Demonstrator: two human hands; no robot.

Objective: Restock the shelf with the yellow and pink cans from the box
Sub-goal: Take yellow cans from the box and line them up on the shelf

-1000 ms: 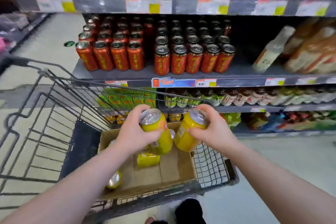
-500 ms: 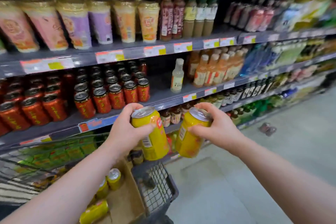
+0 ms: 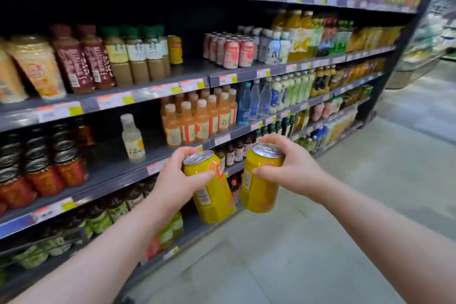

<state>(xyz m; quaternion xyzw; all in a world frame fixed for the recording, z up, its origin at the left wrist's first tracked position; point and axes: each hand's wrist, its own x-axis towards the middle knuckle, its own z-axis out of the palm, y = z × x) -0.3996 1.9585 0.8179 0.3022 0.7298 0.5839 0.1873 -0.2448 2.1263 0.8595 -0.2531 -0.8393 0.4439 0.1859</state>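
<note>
My left hand [image 3: 176,180] grips a yellow can [image 3: 212,192] near its top, tilted to the left. My right hand [image 3: 291,168] grips a second yellow can [image 3: 259,187] by its rim and side, nearly upright. Both cans hang in the air in front of the dark shelving. One matching yellow can [image 3: 174,49] stands alone on an upper shelf [image 3: 195,81], with bare shelf space to its right. A group of pink cans [image 3: 230,49] stands further right on that same shelf. The box and cart are out of view.
Red cans [image 3: 44,170] fill the left of the lower shelf, with a lone pale bottle [image 3: 132,139] and orange bottles [image 3: 197,118] beside them. Brown and green-capped bottles [image 3: 111,59] stand left of the lone yellow can. The grey aisle floor [image 3: 345,217] stretches to the right.
My view has swung up and to the right, away from the cart and box. Both hands have carried the yellow cans along the shelving, still held side by side.
</note>
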